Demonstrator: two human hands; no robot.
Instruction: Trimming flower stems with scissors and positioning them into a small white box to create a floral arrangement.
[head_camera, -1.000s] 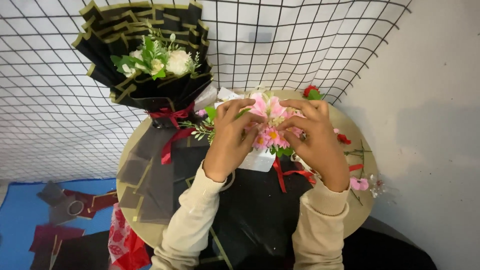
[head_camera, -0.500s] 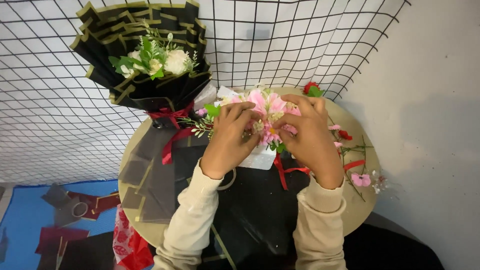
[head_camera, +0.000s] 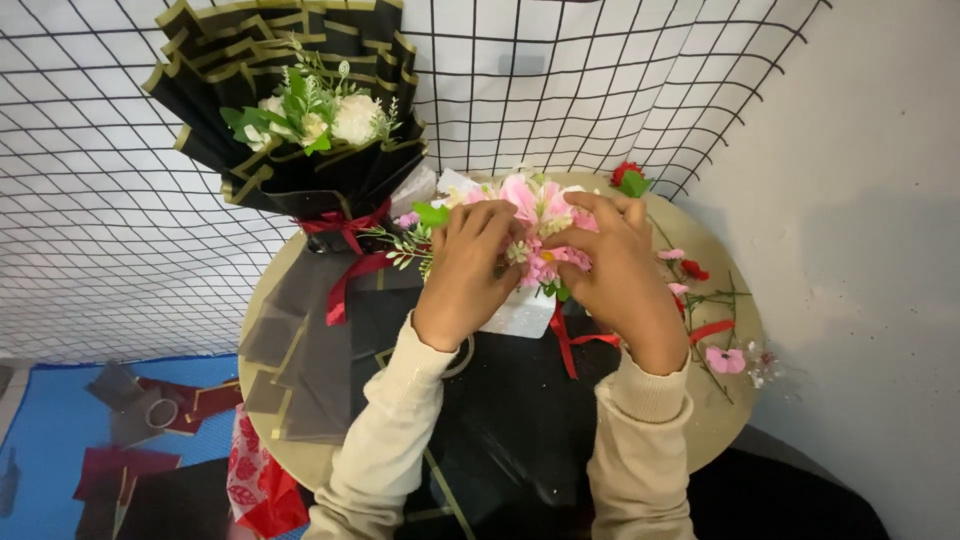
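Hands barely shift across the head view: the left hand and right hand stay curled around the pink flower cluster above the round table, fingertips pinching among the blooms. Only the framing has drifted a little, so the arranging continues beside the black-wrapped bouquet.

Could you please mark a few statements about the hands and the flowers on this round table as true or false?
1. Both hands, left hand and right hand, are on the cluster of pink flowers. True.
2. The finished bouquet in black gold-edged wrapping paper lies flat on the blue floor mat. False: it stands at the back of the round tan table, against the wire grid.
3. A red ribbon ties that bouquet. True.
4. The loose flowers at the right are blue. False: they are pink and red.
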